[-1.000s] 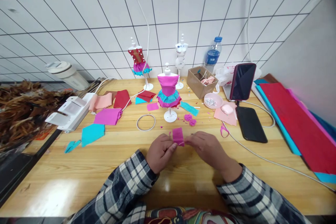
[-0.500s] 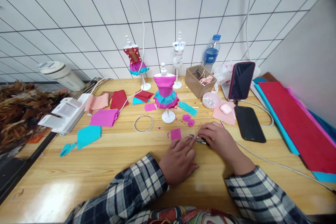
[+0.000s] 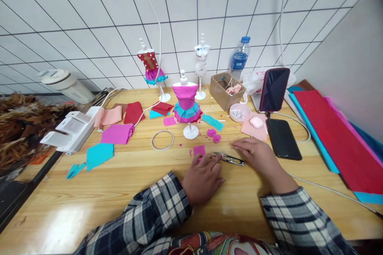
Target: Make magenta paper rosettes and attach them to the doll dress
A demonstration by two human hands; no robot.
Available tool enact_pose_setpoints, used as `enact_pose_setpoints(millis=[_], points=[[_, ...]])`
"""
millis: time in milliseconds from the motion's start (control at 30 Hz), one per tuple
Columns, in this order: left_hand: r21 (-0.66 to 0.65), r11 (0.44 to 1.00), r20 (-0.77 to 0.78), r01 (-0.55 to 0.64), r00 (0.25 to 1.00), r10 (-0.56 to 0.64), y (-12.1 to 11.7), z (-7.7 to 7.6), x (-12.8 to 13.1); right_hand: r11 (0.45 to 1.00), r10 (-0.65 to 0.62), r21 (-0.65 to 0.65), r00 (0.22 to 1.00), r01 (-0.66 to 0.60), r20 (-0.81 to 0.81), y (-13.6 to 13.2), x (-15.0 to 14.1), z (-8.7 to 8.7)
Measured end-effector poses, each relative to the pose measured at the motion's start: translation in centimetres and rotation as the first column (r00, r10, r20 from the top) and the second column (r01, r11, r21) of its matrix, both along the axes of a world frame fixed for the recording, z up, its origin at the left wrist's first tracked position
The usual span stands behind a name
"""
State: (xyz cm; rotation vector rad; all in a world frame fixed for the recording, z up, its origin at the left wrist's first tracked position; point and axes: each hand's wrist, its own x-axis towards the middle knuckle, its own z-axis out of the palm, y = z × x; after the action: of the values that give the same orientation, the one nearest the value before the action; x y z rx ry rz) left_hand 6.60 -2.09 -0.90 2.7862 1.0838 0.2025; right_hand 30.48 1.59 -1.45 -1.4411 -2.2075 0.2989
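A pair of thread snips (image 3: 236, 161) lies on the wooden table, blades toward the left. My left hand (image 3: 204, 179) rests palm down with its fingers stretched out, fingertips at the snips' blades and over the lower edge of a magenta fabric square (image 3: 199, 150). Just right of the snips is my right hand (image 3: 259, 158), apart from them, its fingers extended leftward and nothing visible in them. Two magenta ruffled rosettes (image 3: 214, 135) lie beyond the snips. Behind them stands a small dress form (image 3: 185, 99) in a magenta top and a turquoise-and-magenta ruffled skirt.
Two more dress forms (image 3: 151, 63) stand at the back, near a cardboard box (image 3: 224, 95) and a water bottle (image 3: 240, 59). Beads fill part of a pink dish (image 3: 240, 112). A phone (image 3: 283, 139) and its cable lie right; folded fabrics (image 3: 117, 133) and a metal ring (image 3: 162, 140) lie left.
My left hand let go of the magenta square and moved right to the snips. My right hand took hold of the snips, then let them go on the table and drew away rightward.
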Motion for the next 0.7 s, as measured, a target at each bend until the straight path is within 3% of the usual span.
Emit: enact_pose_setpoints(millis=[100,267,433,700], points=[[-0.012,1.000,0.030,0.010,0.999,-0.010,0.1,-0.4,-0.3,0.999,-0.050,0.000,0.996,0.050,-0.075,-0.9,0.2,0.3],[-0.047,0.999,0.085,-0.004,0.996,0.008,0.2,-0.5,-0.5,0.990,-0.004,-0.139,1.000,0.005,0.002,-2.2,-1.0,-0.5],[-0.085,0.996,0.125,-0.016,0.992,0.026,0.4,0.0,-0.6,0.984,-0.050,-0.173,0.999,0.050,0.002,-2.0,-1.0,-1.6],[-0.128,0.991,0.106,-0.034,0.993,0.047,0.3,0.1,-0.7,0.975,-0.072,-0.210,0.997,0.070,-0.003,-2.0,-1.0,-1.4]])
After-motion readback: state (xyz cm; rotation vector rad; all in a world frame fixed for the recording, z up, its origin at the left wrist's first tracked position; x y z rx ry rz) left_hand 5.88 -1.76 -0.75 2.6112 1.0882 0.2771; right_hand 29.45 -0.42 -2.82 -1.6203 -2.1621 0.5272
